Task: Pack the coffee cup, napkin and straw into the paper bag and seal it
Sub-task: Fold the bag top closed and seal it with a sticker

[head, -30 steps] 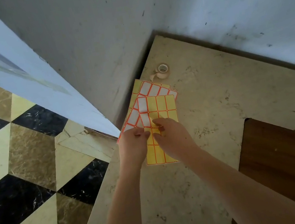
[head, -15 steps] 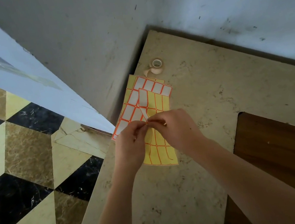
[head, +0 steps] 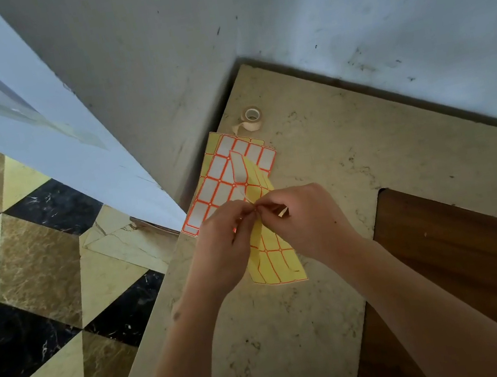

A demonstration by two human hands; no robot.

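A stone table (head: 324, 195) meets grey walls. At 12 o'clock, left hand (head: 223, 251) and right hand (head: 308, 221) pinch the label sheet (head: 274, 259). Peel slowly, keeping the sheet taut. Bag, cup unseen.

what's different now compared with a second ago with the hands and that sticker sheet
Both hands, left hand and right hand, have lifted the yellow sticker sheet off the stack; it now bends upward, pinched between their fingertips. The sheets underneath, the tape roll and the counter stayed put.
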